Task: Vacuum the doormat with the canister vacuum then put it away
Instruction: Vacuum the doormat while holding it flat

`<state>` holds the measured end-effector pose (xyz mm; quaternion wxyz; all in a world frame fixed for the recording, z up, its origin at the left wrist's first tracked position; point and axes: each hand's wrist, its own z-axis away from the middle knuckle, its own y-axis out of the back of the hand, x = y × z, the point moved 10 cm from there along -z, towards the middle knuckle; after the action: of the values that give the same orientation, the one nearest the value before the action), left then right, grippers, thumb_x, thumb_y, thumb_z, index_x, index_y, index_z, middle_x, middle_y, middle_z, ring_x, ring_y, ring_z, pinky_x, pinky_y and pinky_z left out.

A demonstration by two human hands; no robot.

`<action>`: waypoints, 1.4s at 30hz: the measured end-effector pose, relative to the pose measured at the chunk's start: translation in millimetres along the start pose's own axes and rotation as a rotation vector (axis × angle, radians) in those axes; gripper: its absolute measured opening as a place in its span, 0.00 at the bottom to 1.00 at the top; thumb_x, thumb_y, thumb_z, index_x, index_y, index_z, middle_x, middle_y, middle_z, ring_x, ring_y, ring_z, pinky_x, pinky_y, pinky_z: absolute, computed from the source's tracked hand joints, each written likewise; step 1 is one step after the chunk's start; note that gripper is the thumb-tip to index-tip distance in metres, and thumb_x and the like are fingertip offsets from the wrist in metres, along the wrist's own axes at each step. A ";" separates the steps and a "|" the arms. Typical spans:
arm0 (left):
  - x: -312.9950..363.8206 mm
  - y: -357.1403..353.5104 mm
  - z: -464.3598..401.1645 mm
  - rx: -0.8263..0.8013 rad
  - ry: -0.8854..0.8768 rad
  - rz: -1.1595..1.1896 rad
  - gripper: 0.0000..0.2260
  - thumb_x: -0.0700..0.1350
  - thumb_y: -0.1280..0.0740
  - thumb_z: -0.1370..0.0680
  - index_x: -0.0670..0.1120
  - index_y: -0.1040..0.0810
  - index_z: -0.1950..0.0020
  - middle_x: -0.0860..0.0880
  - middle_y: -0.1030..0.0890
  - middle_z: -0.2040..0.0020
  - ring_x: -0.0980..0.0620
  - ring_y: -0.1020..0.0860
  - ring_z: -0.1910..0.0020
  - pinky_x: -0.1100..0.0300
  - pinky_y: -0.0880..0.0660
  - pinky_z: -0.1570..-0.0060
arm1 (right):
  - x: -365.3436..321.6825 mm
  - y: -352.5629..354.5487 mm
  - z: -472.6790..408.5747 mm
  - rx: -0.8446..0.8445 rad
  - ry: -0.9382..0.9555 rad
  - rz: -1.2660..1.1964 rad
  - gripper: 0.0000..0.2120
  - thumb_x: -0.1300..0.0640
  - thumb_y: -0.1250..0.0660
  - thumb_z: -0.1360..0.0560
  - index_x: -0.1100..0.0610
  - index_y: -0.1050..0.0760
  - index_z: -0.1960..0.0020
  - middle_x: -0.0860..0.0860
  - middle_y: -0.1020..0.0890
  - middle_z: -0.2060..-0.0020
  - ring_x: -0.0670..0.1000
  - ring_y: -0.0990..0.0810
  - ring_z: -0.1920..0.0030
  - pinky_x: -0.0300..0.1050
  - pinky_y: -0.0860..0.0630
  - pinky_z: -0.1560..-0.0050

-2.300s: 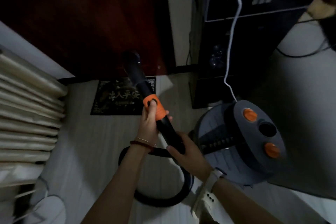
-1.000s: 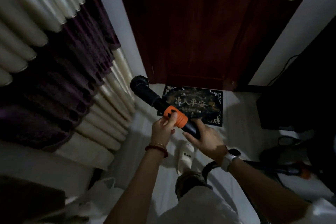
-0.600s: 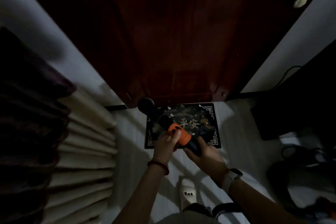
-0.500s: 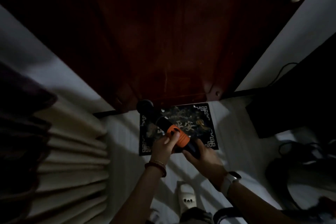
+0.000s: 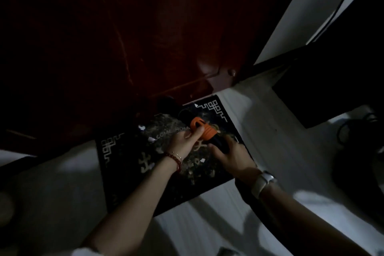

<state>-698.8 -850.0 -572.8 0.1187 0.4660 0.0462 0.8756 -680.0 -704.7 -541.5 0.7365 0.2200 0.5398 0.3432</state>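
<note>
Since the earlier frame the vacuum wand (image 5: 188, 123) is brought lower and further over the doormat (image 5: 133, 158), and the mat is now seen much closer and turned at an angle. Both hands are wrapped round the wand: the left hand (image 5: 186, 141) is clenched on the orange collar (image 5: 202, 129), the right hand (image 5: 232, 155) is clenched on the dark tube just behind it. The nozzle end (image 5: 166, 103) is held at the far edge of the doormat, close against the foot of the red door (image 5: 124, 37); whether it touches the mat cannot be told in the dim light. Pale scraps (image 5: 202, 160) are scattered over the middle of the mat. The mat lies flat on the pale floor (image 5: 52, 183), against the door. The wand is judged stiff and light, best held at the ribbed collar as now; the mat is judged thin and limp, likely to be lifted by suction unless pinned at an edge. The canister is not in view.
</note>
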 end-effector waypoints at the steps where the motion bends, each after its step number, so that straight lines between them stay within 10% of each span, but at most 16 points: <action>1: -8.6 -6.0 -19.8 -0.009 -0.005 -0.017 0.21 0.66 0.35 0.37 0.47 0.25 0.69 0.46 0.21 0.65 0.45 0.21 0.58 0.51 0.25 0.52 | 10.5 -4.3 -11.5 0.014 0.003 -0.002 0.14 0.45 0.36 0.26 0.55 0.28 0.49 0.47 0.22 0.67 0.48 0.23 0.66 0.40 0.29 0.67; 6: -48.3 -68.4 -101.9 -0.140 -0.156 -0.118 0.12 0.52 0.36 0.23 0.45 0.25 0.60 0.48 0.25 0.64 0.56 0.27 0.64 0.69 0.31 0.64 | 101.9 -29.6 -52.5 0.150 -0.069 -0.048 0.16 0.46 0.36 0.25 0.57 0.27 0.45 0.54 0.20 0.60 0.54 0.20 0.59 0.49 0.25 0.61; 9: -85.8 -98.4 -130.1 -0.183 -0.171 -0.222 0.16 0.51 0.35 0.23 0.48 0.26 0.37 0.47 0.22 0.44 0.52 0.24 0.45 0.58 0.27 0.42 | 152.2 -40.1 -63.7 0.192 -0.146 -0.062 0.16 0.45 0.37 0.25 0.57 0.27 0.46 0.53 0.21 0.61 0.55 0.20 0.60 0.46 0.29 0.64; 12: -133.9 -98.4 -143.3 -0.111 -0.176 -0.798 0.30 0.58 0.37 0.24 0.51 0.42 0.25 0.47 0.41 0.26 0.44 0.42 0.28 0.48 0.40 0.30 | 176.0 -40.8 -75.9 0.231 -0.169 -0.050 0.17 0.45 0.37 0.25 0.59 0.28 0.48 0.53 0.23 0.63 0.59 0.21 0.60 0.46 0.32 0.64; 18: -218.4 -88.9 -153.7 -0.176 -0.008 -1.182 0.48 0.67 0.35 0.30 0.54 0.64 0.25 0.47 0.67 0.25 0.39 0.66 0.26 0.34 0.55 0.30 | 197.8 -34.4 -107.0 0.270 -0.215 -0.005 0.16 0.45 0.39 0.24 0.59 0.29 0.50 0.54 0.25 0.62 0.56 0.27 0.60 0.45 0.34 0.62; 31: -221.0 -88.3 -155.4 -0.157 0.054 -1.177 0.47 0.62 0.31 0.31 0.57 0.61 0.25 0.49 0.67 0.24 0.40 0.65 0.26 0.35 0.56 0.30 | 240.3 -57.1 -35.4 0.105 -0.402 -0.162 0.15 0.43 0.41 0.24 0.55 0.31 0.50 0.53 0.21 0.69 0.56 0.21 0.72 0.50 0.23 0.69; 42: -222.1 -88.9 -158.3 -0.145 0.023 -1.175 0.49 0.64 0.30 0.32 0.55 0.59 0.24 0.48 0.65 0.24 0.40 0.64 0.26 0.34 0.56 0.31 | 193.9 -36.7 -117.2 0.096 -0.074 0.266 0.29 0.47 0.40 0.23 0.49 0.48 0.26 0.60 0.21 0.45 0.62 0.22 0.51 0.48 0.29 0.57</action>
<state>-695.7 -815.0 -857.5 0.6145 0.3435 0.2378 0.6692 -745.8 -590.5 -729.4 0.6925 0.3371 0.4943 0.4030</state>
